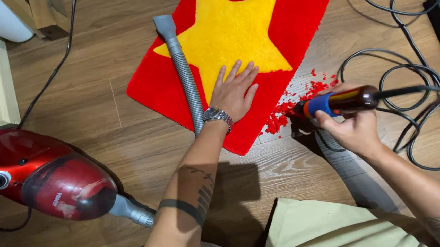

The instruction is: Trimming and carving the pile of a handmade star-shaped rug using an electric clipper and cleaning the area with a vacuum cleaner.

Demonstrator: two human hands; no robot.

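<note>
A red tufted rug with a big yellow star lies on the wooden floor. My left hand rests flat on it, fingers spread, pressing the rug near its front right edge; a metal watch sits on the wrist. My right hand grips a corded trimming tool with a blue and brown body, held level just off the rug's right edge. Red yarn clippings are scattered on the floor between the tool's tip and the rug.
A red vacuum cleaner sits at the left; its grey hose runs over the rug. Black cables coil on the floor at right. Wooden furniture legs stand at the top left. My beige-clad knee is below.
</note>
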